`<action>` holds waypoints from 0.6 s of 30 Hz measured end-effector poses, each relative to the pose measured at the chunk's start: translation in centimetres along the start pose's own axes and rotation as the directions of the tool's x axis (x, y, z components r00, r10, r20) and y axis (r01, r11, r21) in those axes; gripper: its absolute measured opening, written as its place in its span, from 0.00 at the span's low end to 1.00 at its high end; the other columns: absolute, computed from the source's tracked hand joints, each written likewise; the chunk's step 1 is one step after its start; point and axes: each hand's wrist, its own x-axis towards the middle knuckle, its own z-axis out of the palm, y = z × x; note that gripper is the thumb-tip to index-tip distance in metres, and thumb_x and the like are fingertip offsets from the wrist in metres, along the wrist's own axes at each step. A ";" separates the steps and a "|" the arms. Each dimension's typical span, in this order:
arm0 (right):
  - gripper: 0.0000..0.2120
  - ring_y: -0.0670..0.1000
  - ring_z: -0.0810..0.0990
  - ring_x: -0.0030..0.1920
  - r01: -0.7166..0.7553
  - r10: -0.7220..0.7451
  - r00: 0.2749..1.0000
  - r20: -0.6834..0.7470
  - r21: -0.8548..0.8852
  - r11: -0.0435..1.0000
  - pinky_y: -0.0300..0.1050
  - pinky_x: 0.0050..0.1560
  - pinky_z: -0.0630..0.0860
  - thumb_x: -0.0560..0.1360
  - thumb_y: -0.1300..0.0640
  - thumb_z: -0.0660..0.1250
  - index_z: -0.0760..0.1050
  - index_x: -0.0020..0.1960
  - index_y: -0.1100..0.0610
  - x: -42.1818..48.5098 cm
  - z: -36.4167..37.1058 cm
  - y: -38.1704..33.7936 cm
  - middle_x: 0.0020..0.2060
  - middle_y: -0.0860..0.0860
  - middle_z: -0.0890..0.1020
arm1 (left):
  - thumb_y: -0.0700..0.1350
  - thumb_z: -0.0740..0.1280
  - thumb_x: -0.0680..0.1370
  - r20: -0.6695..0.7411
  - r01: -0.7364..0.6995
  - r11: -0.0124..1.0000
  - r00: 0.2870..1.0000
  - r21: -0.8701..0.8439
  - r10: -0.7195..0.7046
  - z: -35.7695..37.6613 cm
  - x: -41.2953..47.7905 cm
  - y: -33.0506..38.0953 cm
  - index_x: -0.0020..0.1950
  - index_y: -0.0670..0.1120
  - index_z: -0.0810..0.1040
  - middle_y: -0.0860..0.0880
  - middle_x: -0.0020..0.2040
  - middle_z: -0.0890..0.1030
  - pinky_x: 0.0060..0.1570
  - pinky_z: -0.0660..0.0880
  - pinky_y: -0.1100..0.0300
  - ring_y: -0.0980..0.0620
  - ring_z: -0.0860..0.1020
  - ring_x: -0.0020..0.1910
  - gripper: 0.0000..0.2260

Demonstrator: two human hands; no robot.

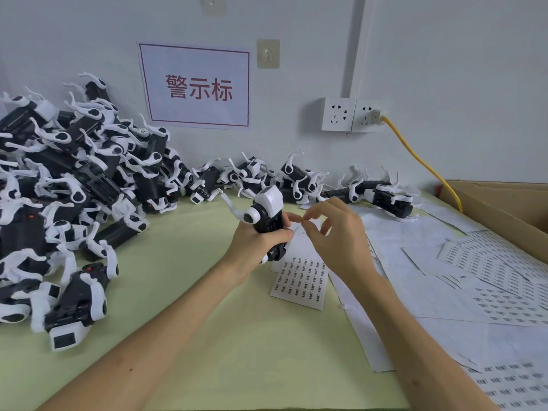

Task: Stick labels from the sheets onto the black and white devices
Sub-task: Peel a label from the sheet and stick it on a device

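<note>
Labelling in progress: left hand [256,243] grips one device [267,213] above the worktop [207,336] centre, right hand [336,235] fingers [310,216] pinching an apparent label [302,222] beside it; left-edge pile [74,188] probably awaits.

A black-and-white plastic device with a curved white arm [267,215] stands upright at the bench's centre in the left grip [255,244], and the right grip [338,235], at its 3 o'clock, pinches what looks like a tiny white label [301,221]. Matching devices lie heaped [74,188] at 9 to 10 o'clock and in a looser row [296,179] at 12. A white paper sheet of small printed labels [299,280] lies flat at the held device's 5 o'clock, and more sheets [489,262] overlap from 3 to 5.
</note>
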 end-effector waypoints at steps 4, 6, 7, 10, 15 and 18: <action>0.06 0.46 0.77 0.34 0.005 -0.003 0.999 -0.043 0.048 0.999 0.43 0.38 0.76 0.76 0.61 0.74 0.80 0.44 0.52 0.1 0.1 -0.3 0.43 0.43 0.80 | 0.41 0.72 0.69 -0.051 0.037 0.992 0.998 -0.118 -0.043 0.3 -0.1 0.2 0.42 0.45 0.76 0.48 0.54 0.87 0.52 0.74 0.51 0.51 0.83 0.52 0.06; 0.07 0.45 0.78 0.35 -0.077 0.091 0.995 -0.050 0.231 0.970 0.35 0.37 0.73 0.76 0.60 0.73 0.80 0.42 0.49 0.2 0.0 -0.5 0.43 0.42 0.82 | 0.42 0.76 0.70 -0.087 0.088 0.962 0.990 -0.259 -0.114 0.4 0.1 0.3 0.43 0.47 0.78 0.46 0.56 0.87 0.51 0.75 0.50 0.48 0.82 0.54 0.08; 0.06 0.44 0.78 0.34 -0.144 0.163 0.986 -0.023 0.359 0.922 0.34 0.37 0.72 0.76 0.59 0.73 0.81 0.43 0.49 0.3 -0.1 -0.6 0.44 0.42 0.84 | 0.44 0.77 0.71 -0.080 0.124 0.935 0.984 -0.332 -0.159 0.2 0.3 0.4 0.44 0.47 0.79 0.46 0.56 0.86 0.49 0.77 0.53 0.48 0.82 0.55 0.08; 0.04 0.46 0.80 0.38 -0.333 0.292 0.939 0.180 0.681 0.652 0.40 0.40 0.75 0.78 0.58 0.72 0.83 0.51 0.52 0.8 -1.1 -0.5 0.50 0.46 0.86 | 0.55 0.77 0.68 -0.010 0.282 0.837 0.946 -0.469 -0.325 -0.3 0.6 0.7 0.42 0.50 0.86 0.50 0.52 0.87 0.50 0.78 0.60 0.53 0.82 0.50 0.11; 0.33 0.43 0.84 0.54 -0.388 0.237 0.914 0.328 0.538 0.749 0.41 0.51 0.75 0.73 0.43 0.75 0.67 0.74 0.43 0.7 -1.1 -0.6 0.60 0.44 0.83 | 0.61 0.80 0.63 0.005 0.344 0.715 0.903 -0.608 -0.430 -1.1 0.8 0.5 0.37 0.52 0.80 0.50 0.50 0.84 0.49 0.72 0.59 0.49 0.81 0.49 0.16; 0.44 0.41 0.82 0.57 -0.395 0.215 0.894 0.393 0.463 0.793 0.37 0.51 0.75 0.71 0.44 0.78 0.56 0.79 0.42 0.0 0.0 -1.0 0.62 0.43 0.81 | 0.66 0.72 0.70 0.043 0.367 0.681 0.896 -0.634 -0.442 -1.0 0.6 0.8 0.45 0.49 0.79 0.49 0.47 0.81 0.44 0.73 0.59 0.50 0.79 0.42 0.20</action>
